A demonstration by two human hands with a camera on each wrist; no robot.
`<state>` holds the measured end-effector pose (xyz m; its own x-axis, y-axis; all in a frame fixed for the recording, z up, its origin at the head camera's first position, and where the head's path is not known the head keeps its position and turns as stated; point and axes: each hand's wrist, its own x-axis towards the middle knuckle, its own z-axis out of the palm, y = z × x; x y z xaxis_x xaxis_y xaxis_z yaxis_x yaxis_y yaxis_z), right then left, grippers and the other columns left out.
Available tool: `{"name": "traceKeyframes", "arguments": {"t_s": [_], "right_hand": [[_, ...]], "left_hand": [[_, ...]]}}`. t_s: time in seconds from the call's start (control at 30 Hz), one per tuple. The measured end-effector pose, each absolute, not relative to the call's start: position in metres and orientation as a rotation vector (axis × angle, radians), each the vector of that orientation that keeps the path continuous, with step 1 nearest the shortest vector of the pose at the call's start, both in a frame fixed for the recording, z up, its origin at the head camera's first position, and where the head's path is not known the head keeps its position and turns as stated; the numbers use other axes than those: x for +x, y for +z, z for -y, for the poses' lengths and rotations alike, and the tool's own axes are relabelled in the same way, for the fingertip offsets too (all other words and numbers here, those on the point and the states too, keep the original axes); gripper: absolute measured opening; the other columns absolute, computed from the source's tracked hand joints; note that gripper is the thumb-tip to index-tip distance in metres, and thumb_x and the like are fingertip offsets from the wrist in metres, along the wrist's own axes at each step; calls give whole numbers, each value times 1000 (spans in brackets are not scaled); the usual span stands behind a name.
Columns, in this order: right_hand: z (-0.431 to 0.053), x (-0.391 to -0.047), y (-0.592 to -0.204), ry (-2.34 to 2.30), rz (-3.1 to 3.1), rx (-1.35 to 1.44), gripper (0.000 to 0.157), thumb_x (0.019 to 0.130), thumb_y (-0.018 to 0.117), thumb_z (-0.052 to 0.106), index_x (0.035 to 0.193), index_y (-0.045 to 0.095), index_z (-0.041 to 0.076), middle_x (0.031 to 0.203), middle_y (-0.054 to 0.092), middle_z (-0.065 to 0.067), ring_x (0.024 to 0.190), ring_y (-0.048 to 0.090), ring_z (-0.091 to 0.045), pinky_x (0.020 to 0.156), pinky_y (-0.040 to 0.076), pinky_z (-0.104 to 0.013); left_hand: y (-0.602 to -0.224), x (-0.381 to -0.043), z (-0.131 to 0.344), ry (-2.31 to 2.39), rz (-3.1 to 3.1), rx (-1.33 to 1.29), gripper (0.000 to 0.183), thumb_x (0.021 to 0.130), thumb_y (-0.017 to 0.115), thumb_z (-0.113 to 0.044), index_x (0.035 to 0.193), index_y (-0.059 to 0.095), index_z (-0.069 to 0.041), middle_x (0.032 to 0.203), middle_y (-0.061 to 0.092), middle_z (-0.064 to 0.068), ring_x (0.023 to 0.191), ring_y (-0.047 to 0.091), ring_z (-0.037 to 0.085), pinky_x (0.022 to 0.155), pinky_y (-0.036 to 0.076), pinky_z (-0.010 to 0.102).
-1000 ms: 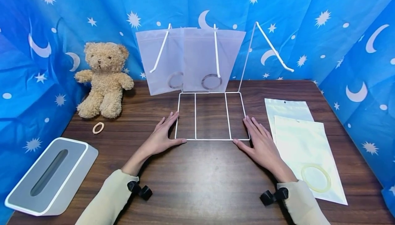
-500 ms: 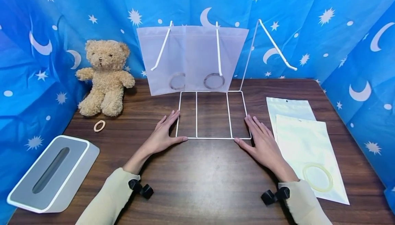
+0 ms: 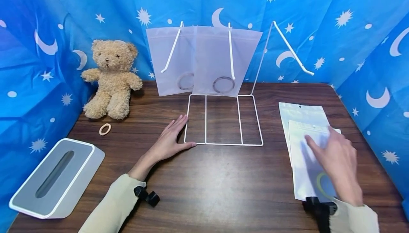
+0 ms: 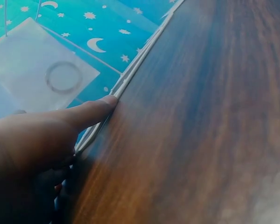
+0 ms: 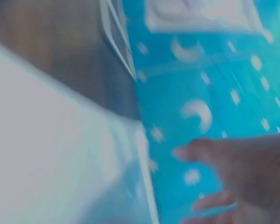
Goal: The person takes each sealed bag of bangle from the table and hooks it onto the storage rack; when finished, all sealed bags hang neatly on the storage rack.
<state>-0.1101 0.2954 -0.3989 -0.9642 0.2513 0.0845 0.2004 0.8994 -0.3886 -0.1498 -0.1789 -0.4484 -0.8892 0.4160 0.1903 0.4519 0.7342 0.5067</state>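
A white wire display rack (image 3: pixel 241 126) stands on the wooden table. My left hand (image 3: pixel 167 142) rests at its front left corner, fingers extended along the side bar. In the left wrist view the thumb (image 4: pixel 100 109) lies on the front bar. My right hand (image 3: pixel 340 158) is over the front white zip pouch (image 3: pixel 303 176), thumb and fingers spread apart and holding nothing; the right wrist view is blurred. A yellowish ring (image 3: pixel 321 187) shows through that pouch, partly hidden by the hand. Under it lies another white pouch (image 3: pixel 285 112) with a hang hole.
Two translucent pouches (image 3: pixel 211 54) with dark rings hang on the rack's left and middle prongs; the right prong (image 3: pixel 294 50) is bare. At the left are a teddy bear (image 3: pixel 113 80), a small wooden ring (image 3: pixel 105 129) and a grey-topped tissue box (image 3: pixel 57 178).
My right hand has left the rack's front right corner and moved right, over the white pouches. My left hand stays at the rack. The head view has shifted slightly.
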Motion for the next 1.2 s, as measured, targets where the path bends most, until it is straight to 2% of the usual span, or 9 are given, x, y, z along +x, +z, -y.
{"name": "traceKeyframes", "arguments": {"t_s": [0.1,0.27,0.37,0.63,0.8,0.9,1.0,1.1,1.2], "right_hand": [[-321,-102,-395,512,3120,-636,116,87,54,70,143,12,-22,129,27,-48,114,28,-61,100,25,-70],[-335,-98,-398,447,3235,-760,126,77,51,82,124,26,-32,103,29,-44,97,30,-56,87,37,-67],[-337,-99,-403,448,3228,-775,126,74,51,85,117,30,-32,98,30,-42,94,30,-54,82,39,-65],[-335,-97,-408,607,3025,-955,136,66,67,80,131,11,-26,107,23,-41,98,26,-53,87,34,-64],[-332,-96,-403,648,2902,-968,106,79,75,56,134,21,-17,105,37,-41,95,39,-56,79,38,-64],[-332,-95,-400,716,2804,-982,85,89,72,37,142,22,-9,117,46,-42,103,45,-59,83,36,-68],[-333,-94,-400,805,2649,-929,73,93,68,28,144,23,-1,128,48,-38,113,44,-57,91,32,-68],[-335,-93,-402,833,2531,-777,58,93,67,25,136,38,-1,124,54,-33,110,48,-50,92,33,-60],[-336,-94,-407,837,2477,-618,35,95,66,22,119,60,-3,111,60,-25,97,49,-38,82,34,-44]], "left_hand": [[-451,-149,180,-839,2861,-715,99,84,69,-58,154,25,-3,159,25,12,147,17,26,118,12,45],[-452,-149,181,-830,2850,-704,99,84,68,-60,154,26,-4,159,25,12,147,18,26,118,13,44],[-452,-149,182,-827,2846,-702,99,84,67,-61,154,27,-3,159,26,12,146,18,26,118,13,44],[-454,-148,180,-817,2833,-711,98,84,69,-59,153,29,-4,158,27,12,146,19,26,118,14,45],[-454,-147,180,-824,2834,-710,97,84,69,-59,154,29,-4,158,28,11,146,20,26,117,15,46],[-455,-146,179,-833,2844,-711,97,84,69,-59,154,28,-5,158,27,11,146,19,26,117,14,46],[-455,-146,179,-844,2837,-714,97,84,69,-59,154,29,-5,158,28,11,146,20,26,117,15,47],[-455,-147,180,-834,2825,-720,96,84,69,-58,153,30,-4,158,28,12,146,21,28,117,15,47],[-454,-148,180,-819,2827,-720,96,84,69,-59,153,30,-5,158,28,11,146,21,27,117,14,47]]}}
